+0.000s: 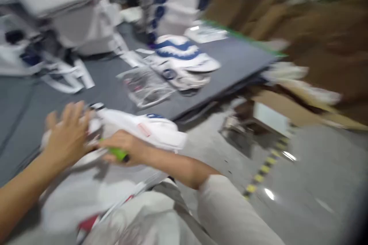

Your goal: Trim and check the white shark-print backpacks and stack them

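Blurrily, left hand (67, 136) flat, unclenched on white garment (138, 130) at bench (235, 61) edge; right hand (126, 149) grasping green tool (118, 154); press fabric steady, cut slowly

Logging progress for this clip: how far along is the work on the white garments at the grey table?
Looks done: a blue-and-white folded pile lies mid-table, next to a clear bag. In hand: the left hand presses on a white garment at the table edge, and the right hand grips a green-handled tool against it. Left: loose white pieces lie further back. Blur hides finer detail.
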{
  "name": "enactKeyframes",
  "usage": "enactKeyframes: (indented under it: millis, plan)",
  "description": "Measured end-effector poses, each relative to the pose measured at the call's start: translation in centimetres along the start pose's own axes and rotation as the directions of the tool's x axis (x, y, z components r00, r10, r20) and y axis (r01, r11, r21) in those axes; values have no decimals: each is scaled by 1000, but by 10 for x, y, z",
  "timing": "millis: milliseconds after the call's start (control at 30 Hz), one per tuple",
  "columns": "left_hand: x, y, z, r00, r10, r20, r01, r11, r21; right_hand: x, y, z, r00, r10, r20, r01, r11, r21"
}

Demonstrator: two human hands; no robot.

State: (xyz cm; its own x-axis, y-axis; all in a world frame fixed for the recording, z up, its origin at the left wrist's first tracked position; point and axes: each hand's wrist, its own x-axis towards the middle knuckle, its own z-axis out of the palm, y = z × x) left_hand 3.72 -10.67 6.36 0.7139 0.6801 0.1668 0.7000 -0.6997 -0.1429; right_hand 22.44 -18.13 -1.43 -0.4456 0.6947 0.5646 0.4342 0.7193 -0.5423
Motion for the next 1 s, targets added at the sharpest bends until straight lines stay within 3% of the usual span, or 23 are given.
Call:
enactKeyframes:
  millis: [33,100,233,333,400,467,567,733,833,1000]
  plan:
    - [-2,5,3,994,-70,85,64,996,68,-2,3,-2,997,6,-72,-2,999,47]
    - [0,7,17,980,-140,138,124,985,119,-3,15,-3,993,9,-120,5,994,113]
    - [6,-2,38,969,-192,154,176,978,108,-2,33,-8,999,20,-25,-17,994,112]
    - [5,1,37,961,-235,147,227,972,67,1,36,-13,995,-9,-102,-1,996,-94]
    - [4,1,35,955,-250,159,247,968,40,10,42,-12,986,15,-166,-66,950,-307]
    - [4,-1,37,947,-263,184,261,965,34,23,49,-5,982,117,-151,-173,878,-446]
    - [7,-7,46,938,-283,202,287,958,10,45,56,14,944,330,-23,-289,785,-548]
    - [12,-10,64,933,-328,145,348,926,-145,64,51,35,854,517,61,-340,642,-688]
    - [12,-11,62,934,-320,156,345,922,-177,62,48,33,843,529,100,-324,647,-690]
    - [9,-13,48,929,-260,262,287,955,-70,49,52,25,881,473,34,-367,725,-583]
